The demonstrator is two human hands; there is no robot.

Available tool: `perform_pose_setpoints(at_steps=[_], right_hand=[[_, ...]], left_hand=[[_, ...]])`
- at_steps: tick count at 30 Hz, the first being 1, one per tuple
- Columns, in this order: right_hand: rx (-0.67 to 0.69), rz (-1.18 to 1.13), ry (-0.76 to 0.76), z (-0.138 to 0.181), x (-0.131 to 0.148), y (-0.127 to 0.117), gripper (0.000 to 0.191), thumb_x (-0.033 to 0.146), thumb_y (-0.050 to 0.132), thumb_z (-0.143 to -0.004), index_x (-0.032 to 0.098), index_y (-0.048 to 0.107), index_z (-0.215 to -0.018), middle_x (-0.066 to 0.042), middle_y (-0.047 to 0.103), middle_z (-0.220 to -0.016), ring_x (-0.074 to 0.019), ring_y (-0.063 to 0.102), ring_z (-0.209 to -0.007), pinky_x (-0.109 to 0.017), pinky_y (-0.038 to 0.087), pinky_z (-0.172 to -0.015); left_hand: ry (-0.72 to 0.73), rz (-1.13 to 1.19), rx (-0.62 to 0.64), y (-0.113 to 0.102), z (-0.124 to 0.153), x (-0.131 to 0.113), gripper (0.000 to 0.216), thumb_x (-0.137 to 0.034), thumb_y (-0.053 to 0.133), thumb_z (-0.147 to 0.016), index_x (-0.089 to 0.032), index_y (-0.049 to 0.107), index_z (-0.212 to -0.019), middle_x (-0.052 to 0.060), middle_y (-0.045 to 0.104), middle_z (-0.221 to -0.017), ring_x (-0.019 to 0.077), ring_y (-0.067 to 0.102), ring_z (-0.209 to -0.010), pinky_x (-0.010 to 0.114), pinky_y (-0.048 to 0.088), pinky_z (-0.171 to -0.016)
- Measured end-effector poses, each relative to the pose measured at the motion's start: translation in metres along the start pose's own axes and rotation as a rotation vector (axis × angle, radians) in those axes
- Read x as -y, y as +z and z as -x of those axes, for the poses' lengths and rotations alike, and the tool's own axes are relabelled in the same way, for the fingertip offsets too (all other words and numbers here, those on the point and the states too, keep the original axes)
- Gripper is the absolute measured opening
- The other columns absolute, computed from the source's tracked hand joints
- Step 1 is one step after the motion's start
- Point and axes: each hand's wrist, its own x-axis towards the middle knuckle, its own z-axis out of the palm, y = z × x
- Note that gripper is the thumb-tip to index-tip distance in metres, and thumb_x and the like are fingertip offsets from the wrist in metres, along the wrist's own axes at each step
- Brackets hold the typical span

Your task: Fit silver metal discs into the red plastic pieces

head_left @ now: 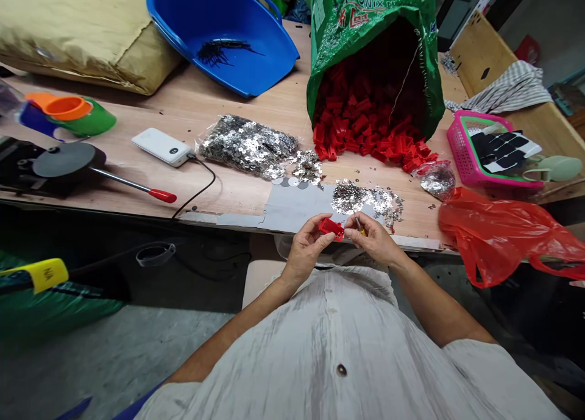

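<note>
My left hand (305,249) is closed around a small red plastic housing (331,228), held above the table's front edge. Close beside it, my right hand (372,240) grips a small yellow-handled screwdriver (361,227) with its thin metal shaft pointing away from me. The right thumb and index finger meet at the housing's right end; whether they pinch a small metal piece there is too small to tell. Just beyond the hands, a pile of small silver metal pieces (365,199) lies partly on a grey sheet (292,206). Tiny dark screws or similar bits are heaped among them.
A green sack (365,36) spills red plastic housings (361,127). Left of it lie a bag of metal pieces (249,142), a white power bank (162,145) and a hand press with a red-tipped lever (123,185). A blue scoop (269,60), pink basket (466,145) and red plastic bag (507,231) surround them.
</note>
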Motion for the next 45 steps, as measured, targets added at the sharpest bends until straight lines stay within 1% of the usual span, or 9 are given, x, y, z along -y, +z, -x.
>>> perform_pose_setpoints(at_steps=[10,15,17,21,27,34,39,41,45], right_hand=[[0.088,-0.191,0.036,0.0,0.003,0.003,0.036,0.046,0.073,-0.078,0.023,0.048,-0.09,0.007,0.045,-0.078,-0.0044,0.033,-0.05,-0.02,0.027,-0.046],[0.036,0.097,-0.032,-0.003,-0.01,-0.007,0.038,0.051,0.05,-0.092,0.023,0.055,-0.117,0.0,0.05,-0.09,-0.0089,0.044,-0.059,-0.025,0.04,-0.055],[-0.031,0.309,-0.107,-0.003,-0.015,-0.008,0.034,0.045,0.044,-0.096,0.022,0.061,-0.116,-0.003,0.051,-0.091,-0.0122,0.05,-0.067,-0.027,0.044,-0.063],[-0.113,0.637,-0.219,-0.003,-0.019,-0.006,0.025,0.03,0.052,-0.092,0.022,0.067,-0.11,-0.004,0.061,-0.088,-0.017,0.057,-0.08,-0.03,0.045,-0.074],[-0.1,0.765,-0.226,-0.006,-0.018,-0.001,0.018,0.024,0.056,-0.09,0.022,0.069,-0.103,-0.004,0.07,-0.091,-0.0174,0.064,-0.082,-0.029,0.046,-0.076],[-0.051,0.821,-0.278,-0.011,-0.023,-0.002,0.02,0.02,0.055,-0.091,0.022,0.07,-0.104,-0.006,0.07,-0.098,-0.0177,0.064,-0.089,-0.03,0.047,-0.081],[-0.052,0.885,-0.27,-0.011,-0.027,0.0,0.02,0.02,0.053,-0.093,0.023,0.069,-0.106,-0.005,0.069,-0.101,-0.0174,0.064,-0.092,-0.029,0.047,-0.082],[-0.056,0.913,-0.261,-0.01,-0.027,0.002,0.02,0.02,0.052,-0.093,0.024,0.068,-0.105,-0.005,0.068,-0.101,-0.0174,0.064,-0.093,-0.029,0.047,-0.082],[-0.104,0.976,-0.215,-0.007,-0.023,0.013,0.019,0.018,0.05,-0.094,0.024,0.067,-0.102,-0.005,0.068,-0.101,-0.0184,0.063,-0.092,-0.029,0.047,-0.078]], left_hand=[[0.073,-0.011,0.038,0.005,0.005,-0.005,0.038,-0.028,0.073,-0.079,-0.021,0.061,-0.114,0.008,0.069,-0.113,0.019,0.066,-0.103,0.034,0.052,-0.094],[0.084,-0.119,0.08,-0.009,-0.005,0.003,0.037,-0.029,0.071,-0.08,-0.019,0.059,-0.113,0.009,0.069,-0.111,0.0197,0.067,-0.099,0.035,0.052,-0.092],[0.118,-0.227,0.096,-0.018,-0.012,0.007,0.036,-0.03,0.07,-0.08,-0.018,0.059,-0.112,0.009,0.069,-0.109,0.0202,0.066,-0.099,0.035,0.051,-0.093],[0.2,-0.509,0.142,-0.033,-0.025,0.009,0.032,-0.028,0.067,-0.082,-0.02,0.061,-0.112,0.008,0.069,-0.108,0.0197,0.066,-0.097,0.034,0.05,-0.09],[0.245,-0.716,0.272,-0.036,-0.039,0.003,0.031,-0.021,0.064,-0.079,-0.022,0.065,-0.11,0.004,0.071,-0.1,0.0193,0.066,-0.09,0.033,0.05,-0.086],[0.23,-0.679,0.296,-0.039,-0.049,0.005,0.034,-0.026,0.073,-0.072,-0.026,0.072,-0.105,0.003,0.075,-0.103,0.0295,0.062,-0.118,0.047,0.039,-0.11],[0.255,-0.667,0.309,-0.04,-0.051,0.005,0.032,-0.026,0.074,-0.072,-0.025,0.072,-0.103,0.001,0.075,-0.097,0.0246,0.068,-0.103,0.047,0.036,-0.113],[0.261,-0.661,0.313,-0.04,-0.051,0.005,0.03,-0.024,0.073,-0.072,-0.023,0.072,-0.102,0.001,0.075,-0.096,0.0227,0.069,-0.098,0.044,0.039,-0.111],[0.245,-0.669,0.318,-0.039,-0.05,0.004,0.029,-0.023,0.07,-0.073,-0.022,0.072,-0.102,0.004,0.075,-0.099,0.021,0.069,-0.091,0.035,0.051,-0.091]])
